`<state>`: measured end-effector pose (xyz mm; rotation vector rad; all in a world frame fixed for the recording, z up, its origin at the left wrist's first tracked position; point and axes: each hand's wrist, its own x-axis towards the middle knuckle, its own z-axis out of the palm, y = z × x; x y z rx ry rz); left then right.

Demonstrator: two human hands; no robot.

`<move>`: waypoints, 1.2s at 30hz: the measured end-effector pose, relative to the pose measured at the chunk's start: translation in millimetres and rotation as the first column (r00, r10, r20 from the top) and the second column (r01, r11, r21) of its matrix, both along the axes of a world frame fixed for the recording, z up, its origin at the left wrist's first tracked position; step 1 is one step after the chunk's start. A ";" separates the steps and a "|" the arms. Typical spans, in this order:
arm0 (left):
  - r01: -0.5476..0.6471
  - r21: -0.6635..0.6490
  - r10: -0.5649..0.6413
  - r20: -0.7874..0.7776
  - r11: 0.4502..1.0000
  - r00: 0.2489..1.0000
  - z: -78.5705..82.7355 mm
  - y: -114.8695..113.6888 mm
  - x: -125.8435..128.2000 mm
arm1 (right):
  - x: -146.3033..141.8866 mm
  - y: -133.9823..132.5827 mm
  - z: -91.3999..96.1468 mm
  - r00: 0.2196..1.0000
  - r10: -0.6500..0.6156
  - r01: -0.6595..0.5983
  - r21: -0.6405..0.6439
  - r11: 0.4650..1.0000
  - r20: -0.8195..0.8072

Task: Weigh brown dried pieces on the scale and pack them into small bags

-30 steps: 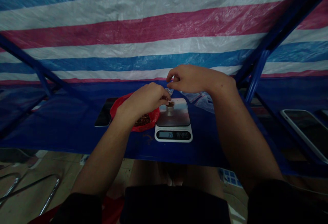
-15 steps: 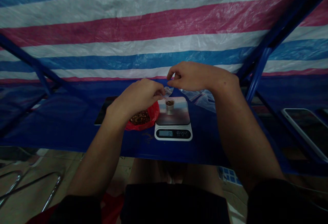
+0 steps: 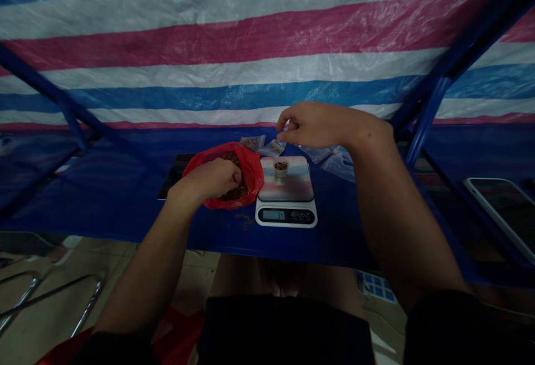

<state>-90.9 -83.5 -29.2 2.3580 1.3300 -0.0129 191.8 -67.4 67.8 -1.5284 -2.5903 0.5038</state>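
Note:
Inside an open red plastic bag [image 3: 251, 167] is my left hand [image 3: 217, 178], its fingers curled together over small brown dried pieces [image 3: 238, 193]. Whether a piece is between the fingertips is hidden. Beside the bag stands a white digital scale [image 3: 286, 215] with a metal plate, its display showing a 3 and a 4. A small round cup [image 3: 281, 170] holding some brown bits rests on the plate. My right hand [image 3: 303, 125] hovers behind the scale, thumb and fingers pinched. Just below its fingertips lies a small clear zip bag [image 3: 273, 147]; contact is unclear.
Another filled zip bag [image 3: 252, 142] lies behind the red bag. More clear zip bags [image 3: 336, 163] are at the right, under my right forearm. A dark flat tablet [image 3: 167, 184] is partly covered by the red bag. Blue metal posts [image 3: 428, 114] flank the blue tabletop [image 3: 125, 209].
My left hand has moved left and down from beside the cup into the red bag. My right hand has stayed nearly in place. The display digits look the same.

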 end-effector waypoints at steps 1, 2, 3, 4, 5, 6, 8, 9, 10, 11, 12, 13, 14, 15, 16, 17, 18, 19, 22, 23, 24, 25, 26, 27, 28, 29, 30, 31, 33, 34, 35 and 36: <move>-0.020 -0.017 0.019 -0.045 1.000 0.999 3.4 -1.3 0.0 | 0.3 0.0 -0.9 1.000 0.002 -0.002 -0.011 1.000 0.008; -0.041 -0.028 0.038 -0.095 0.999 0.995 7.8 -3.0 0.5 | 0.5 -0.1 -2.0 1.000 0.008 -0.008 -0.030 1.000 0.022; -0.058 -0.026 0.054 -0.131 0.998 0.990 12.8 -4.8 1.4 | 0.4 -0.3 -3.2 0.999 0.019 -0.017 -0.056 0.998 0.041; -0.065 -0.003 0.064 -0.128 0.998 0.990 17.9 -6.2 2.7 | 0.1 -0.7 -4.4 0.997 0.030 -0.024 -0.088 0.996 0.068; -0.066 0.030 0.069 -0.112 0.997 0.991 22.8 -6.7 4.5 | -0.8 -1.2 -5.7 0.994 0.042 -0.030 -0.122 0.992 0.097; -0.064 0.074 0.070 -0.090 0.995 0.993 27.3 -6.0 6.9 | -2.2 -1.6 -7.2 0.991 0.056 -0.037 -0.154 0.987 0.124; -0.033 0.194 0.041 -0.034 0.980 0.999 34.4 1.2 13.9 | -6.3 -1.6 -11.1 0.982 0.091 -0.058 -0.197 0.979 0.163; 0.002 0.258 0.002 -0.014 0.966 1.000 36.7 8.1 18.5 | -8.8 -0.9 -13.7 0.978 0.114 -0.077 -0.208 0.975 0.173; 0.050 0.333 -0.052 -0.002 0.942 0.999 38.1 17.1 23.7 | -11.4 0.4 -16.9 0.974 0.141 -0.102 -0.213 0.972 0.178; 0.123 0.384 -0.129 -0.011 0.915 0.992 38.5 27.7 29.3 | -14.0 2.0 -20.5 0.969 0.168 -0.128 -0.214 0.969 0.183; 0.201 0.409 -0.201 -0.043 0.890 0.979 38.2 39.1 35.0 | -16.2 4.0 -24.4 0.963 0.193 -0.152 -0.214 0.965 0.186; 0.278 0.411 -0.264 -0.093 0.868 0.960 37.1 50.6 40.5 | -18.0 6.0 -28.2 0.958 0.216 -0.174 -0.217 0.960 0.186; 0.347 0.396 -0.314 -0.148 0.850 0.938 35.5 61.3 45.6 | -19.3 7.9 -31.6 0.954 0.233 -0.190 -0.221 0.957 0.188; 0.399 0.384 -0.353 -0.186 0.833 0.917 33.6 70.5 50.2 | -20.0 9.4 -34.4 0.951 0.243 -0.199 -0.226 0.954 0.190; 0.439 0.372 -0.384 -0.214 0.818 0.898 31.6 77.8 54.4 | -20.1 10.4 -36.1 0.950 0.245 -0.200 -0.227 0.953 0.193; 0.472 0.359 -0.412 -0.235 0.805 0.880 29.8 83.1 58.2 | -19.6 10.9 -36.5 0.950 0.242 -0.196 -0.229 0.953 0.196; 0.496 0.349 -0.432 -0.248 0.796 0.867 28.2 86.6 61.5 | -18.6 10.9 -35.7 0.951 0.238 -0.190 -0.231 0.954 0.200; 0.513 0.340 -0.447 -0.256 0.789 0.857 26.9 88.6 64.3 | -17.0 10.4 -33.8 0.951 0.228 -0.179 -0.230 0.957 0.207; 0.539 0.328 -0.474 -0.261 0.776 0.841 24.0 90.2 70.1 | -9.9 8.6 -24.3 0.957 0.176 -0.127 -0.212 0.969 0.232; 0.544 0.328 -0.481 -0.259 0.772 0.838 23.1 90.3 71.1 | -7.1 8.3 -21.2 0.960 0.156 -0.108 -0.209 0.972 0.231; 0.551 0.326 -0.488 -0.257 0.768 0.834 22.2 90.6 71.7 | -4.2 8.5 -18.5 0.964 0.139 -0.092 -0.208 0.974 0.225; 0.556 0.325 -0.496 -0.254 0.765 0.830 21.3 91.0 72.1 | -1.5 9.0 -16.4 0.968 0.129 -0.082 -0.213 0.974 0.215; 0.561 0.324 -0.503 -0.251 0.762 0.827 20.7 91.5 72.3 | 1.1 9.8 -15.0 0.971 0.124 -0.078 -0.221 0.972 0.203; 0.567 0.323 -0.510 -0.249 0.758 0.824 20.2 92.0 72.4 | 3.4 10.7 -14.1 0.974 0.120 -0.075 -0.227 0.971 0.192; 0.571 0.322 -0.516 -0.246 0.755 0.821 20.0 92.6 72.5 | 5.3 11.5 -13.5 0.976 0.111 -0.067 -0.229 0.971 0.185; 0.574 0.320 -0.520 -0.244 0.754 0.819 19.9 93.2 72.7 | 6.8 12.1 -13.1 0.979 0.098 -0.055 -0.229 0.972 0.181; 0.572 0.317 -0.519 -0.240 0.756 0.820 20.0 93.9 72.9 | 8.0 12.5 -12.9 0.981 0.082 -0.040 -0.229 0.973 0.177; 0.566 0.312 -0.515 -0.234 0.763 0.824 20.1 94.7 72.9 | 9.0 12.8 -12.7 0.983 0.065 -0.024 -0.230 0.973 0.172; 0.532 0.302 -0.492 -0.204 0.791 0.846 20.4 96.3 72.7 | 10.8 13.3 -12.5 0.986 0.033 0.003 -0.221 0.975 0.162; 0.510 0.292 -0.480 -0.175 0.809 0.860 20.6 97.2 72.4 | 11.6 13.7 -12.5 0.987 0.018 0.016 -0.211 0.977 0.158; 0.490 0.277 -0.472 -0.134 0.827 0.872 21.0 98.1 72.0 | 12.4 14.2 -12.6 0.989 0.004 0.026 -0.200 0.979 0.151; 0.470 0.258 -0.466 -0.081 0.844 0.881 21.8 98.9 71.4 | 13.2 14.8 -12.6 0.990 -0.008 0.035 -0.190 0.981 0.141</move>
